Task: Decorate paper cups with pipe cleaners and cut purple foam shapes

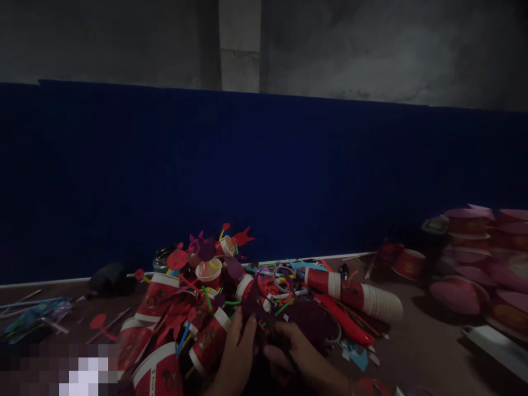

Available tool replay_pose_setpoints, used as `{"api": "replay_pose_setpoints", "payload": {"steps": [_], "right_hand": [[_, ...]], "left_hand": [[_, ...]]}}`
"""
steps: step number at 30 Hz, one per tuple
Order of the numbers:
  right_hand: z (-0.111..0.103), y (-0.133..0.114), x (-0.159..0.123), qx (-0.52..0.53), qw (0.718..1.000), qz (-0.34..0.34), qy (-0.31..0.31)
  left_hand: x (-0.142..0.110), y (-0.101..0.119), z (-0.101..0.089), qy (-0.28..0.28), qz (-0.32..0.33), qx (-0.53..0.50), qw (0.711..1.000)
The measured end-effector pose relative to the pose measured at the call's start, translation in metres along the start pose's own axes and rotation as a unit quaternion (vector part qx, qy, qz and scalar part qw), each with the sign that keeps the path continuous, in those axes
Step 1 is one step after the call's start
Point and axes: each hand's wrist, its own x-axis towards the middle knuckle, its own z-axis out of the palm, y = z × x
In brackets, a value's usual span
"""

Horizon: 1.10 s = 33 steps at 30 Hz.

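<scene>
Dim room, head-cam view looking down at a brown table [424, 346] set against a dark blue backboard [264, 176], grey concrete wall above.

Both hands sit low centre, close together. Left hand [238, 352] has fingers curled around a dark purple paper cut-out [251, 305], pinching its lower edge. Right hand [295, 352] is just beside it, fingers bent and touching dark material near a thin black tool, maybe scissors; too dark to tell whether it's gripped.

The cut-out sits at the front of a big craft heap: red-and-white paper cups [210, 341] lying on their sides, coloured straws [206, 300], red and purple paper shapes on sticks [243, 237]. The heap crowds the hands on the left & behind.

To the right, a long stack of nested cups [355, 297] lies on its side, w/ paper scraps [358, 357] in front. Far right: piles of pink-lidded bowls [474, 253]. Far left: a black lump [109, 279], loose sticks & a blurred patch at bottom corner.
</scene>
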Motion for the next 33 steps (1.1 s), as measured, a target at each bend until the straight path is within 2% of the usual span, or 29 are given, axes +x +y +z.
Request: {"api": "replay_pose_setpoints", "payload": {"steps": [8,12,18,24,26,30,33], "right_hand": [[0.001,-0.002,0.000,-0.012,0.999,0.031,0.010],[0.001,-0.002,0.001,-0.021,1.000,0.013,0.011],[0.000,0.000,0.002,-0.036,0.999,0.020,0.031],[-0.001,-0.004,0.002,-0.087,0.994,0.030,0.053],[-0.002,-0.005,0.001,-0.090,0.995,0.025,0.043],[-0.005,-0.008,0.001,-0.065,0.997,0.028,0.005],[-0.006,-0.007,0.001,-0.056,0.998,0.022,0.000]], "left_hand": [[0.001,0.000,0.002,-0.021,0.007,-0.006,1.000],[0.001,0.001,0.003,-0.038,-0.008,-0.008,0.999],[0.002,-0.006,0.000,-0.016,-0.016,-0.018,1.000],[0.005,-0.013,-0.004,-0.028,0.005,-0.045,0.999],[0.006,-0.014,-0.005,-0.035,0.009,-0.056,0.998],[0.005,-0.014,-0.002,-0.041,-0.030,-0.101,0.994],[0.003,-0.013,-0.001,-0.050,-0.035,-0.109,0.992]]}}
